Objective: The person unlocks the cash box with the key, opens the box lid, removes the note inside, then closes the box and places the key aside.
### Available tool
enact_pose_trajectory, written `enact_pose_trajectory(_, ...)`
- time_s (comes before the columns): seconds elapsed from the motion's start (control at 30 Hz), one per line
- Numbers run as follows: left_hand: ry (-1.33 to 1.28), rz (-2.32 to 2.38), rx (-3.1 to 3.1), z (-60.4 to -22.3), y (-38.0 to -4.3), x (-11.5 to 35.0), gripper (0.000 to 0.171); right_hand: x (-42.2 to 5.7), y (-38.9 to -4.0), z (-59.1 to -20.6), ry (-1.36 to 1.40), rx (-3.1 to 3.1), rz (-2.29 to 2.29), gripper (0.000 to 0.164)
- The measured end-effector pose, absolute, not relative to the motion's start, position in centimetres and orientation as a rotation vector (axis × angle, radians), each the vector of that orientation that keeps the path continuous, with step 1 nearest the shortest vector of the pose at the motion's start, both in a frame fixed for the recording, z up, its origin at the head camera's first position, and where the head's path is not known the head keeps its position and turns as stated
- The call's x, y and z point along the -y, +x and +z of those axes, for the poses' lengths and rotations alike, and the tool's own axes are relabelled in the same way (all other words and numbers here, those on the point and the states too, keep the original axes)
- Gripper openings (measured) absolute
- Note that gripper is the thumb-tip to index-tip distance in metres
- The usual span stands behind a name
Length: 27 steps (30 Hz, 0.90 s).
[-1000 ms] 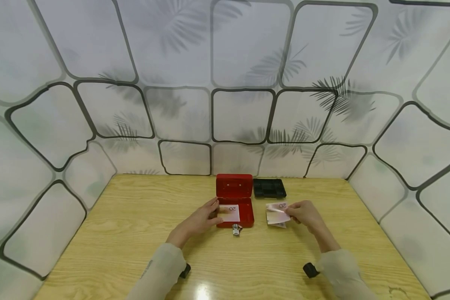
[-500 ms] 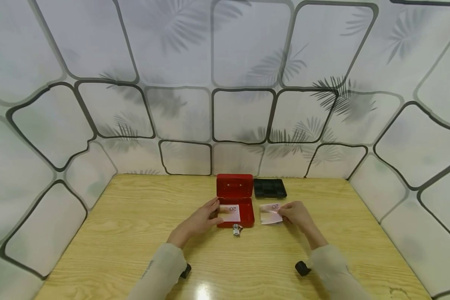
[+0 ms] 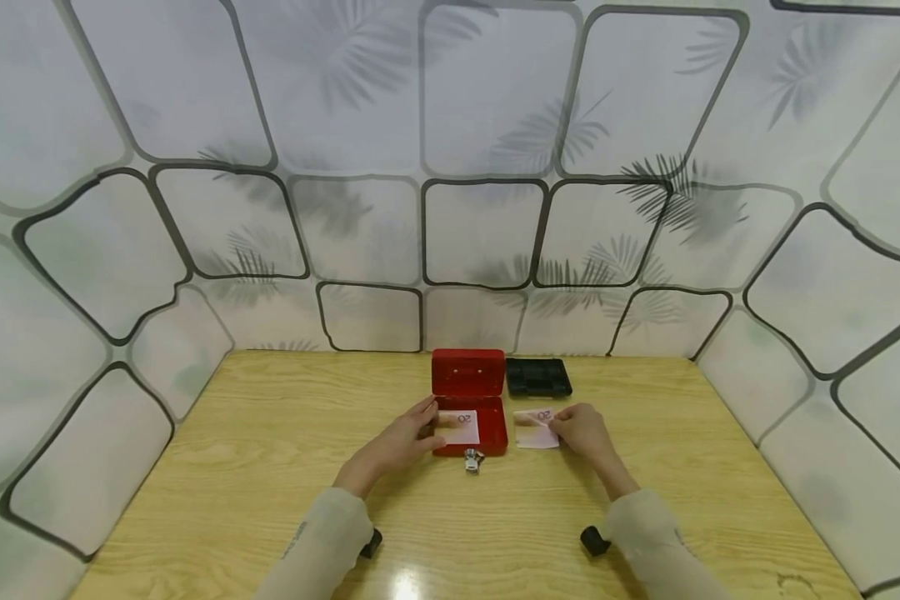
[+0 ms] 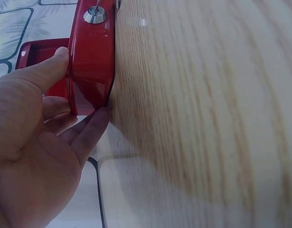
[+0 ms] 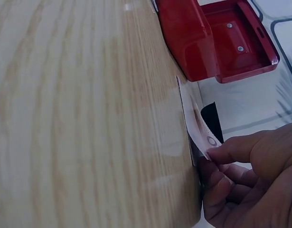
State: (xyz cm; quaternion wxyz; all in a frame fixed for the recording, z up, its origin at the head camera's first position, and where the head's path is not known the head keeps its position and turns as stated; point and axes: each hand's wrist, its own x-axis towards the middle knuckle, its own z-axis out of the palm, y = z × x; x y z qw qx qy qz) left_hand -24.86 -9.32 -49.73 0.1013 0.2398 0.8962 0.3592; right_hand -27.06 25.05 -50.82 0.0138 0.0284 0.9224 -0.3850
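A red cash box [image 3: 493, 425] stands on the table with its lid [image 3: 468, 372] raised. Inside it, toward the left, lies a pinkish banknote [image 3: 461, 427] marked 20. My left hand [image 3: 397, 437] holds the box at its left end; in the left wrist view the thumb touches the rim and the fingers [image 4: 91, 133] lie against the outer wall. Right of the box, my right hand [image 3: 587, 432] pinches another 20 banknote [image 3: 534, 429] between thumb and fingers. In the right wrist view this banknote [image 5: 198, 126] is tilted close above the table, its near corner between the fingertips.
A black compartment tray [image 3: 538, 377] lies behind and right of the cash box. At the box's front a silver lock [image 3: 472, 460] sticks out, seen also as a round lock [image 4: 95, 15] in the left wrist view. A patterned curtain [image 3: 375, 225] closes off the table's back.
My right hand has moved left with the banknote, nearer the box. A lower note edge that showed beneath it is no longer visible. My left hand and the box have stayed put.
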Motion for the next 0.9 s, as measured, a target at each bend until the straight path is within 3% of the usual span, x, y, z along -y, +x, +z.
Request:
enact_pose_trajectory(0.13, 0.708, 1.071, -2.643, -49.73, -24.87, 9.29, 0.069, -24.84, -26.94, -50.80, 0.070, -2.899, -1.181, 0.026)
enact_pose_trajectory(0.47, 0.687, 1.058, -2.646, -49.73, -24.77, 9.27, 0.069, -24.43, -26.62, -50.99, 0.092, -2.962, -1.150, 0.015)
enact_pose_trajectory(0.9, 0.698, 1.080, -2.649, -49.77, -24.76, 9.30, 0.070, -24.04, -26.24, -51.01, 0.088, -2.991, -1.174, 0.017)
